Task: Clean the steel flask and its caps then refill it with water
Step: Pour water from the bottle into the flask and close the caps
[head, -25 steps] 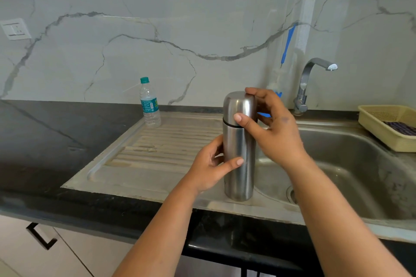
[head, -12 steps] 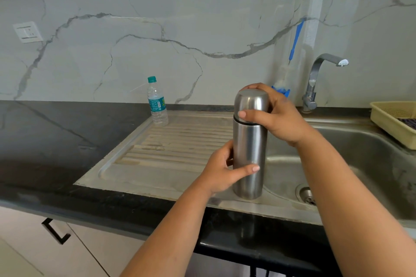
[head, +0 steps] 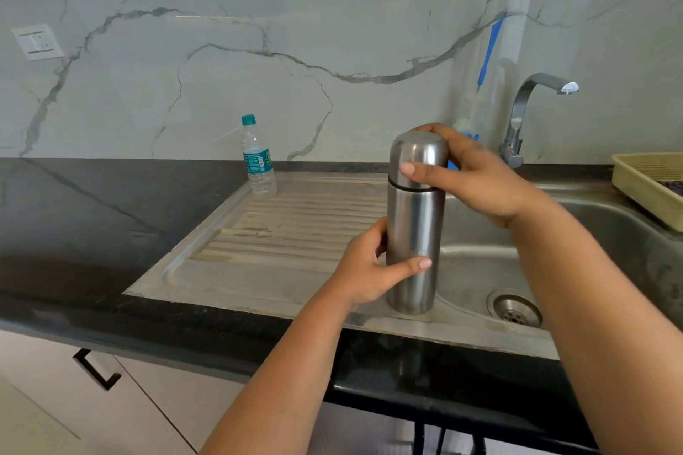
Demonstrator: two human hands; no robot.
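The yellow tray (head: 643, 192) is cut off by the right edge.

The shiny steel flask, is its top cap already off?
No, the steel outer cap sits on the silver steel flask, gripped by the right hand.

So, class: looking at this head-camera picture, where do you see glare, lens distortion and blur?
Head view: soft highlight streaks run down the steel flask and its cap; the wide lens bows the black counter edge; the forearms at the bottom look soft, while the plastic bottle stays fairly sharp.
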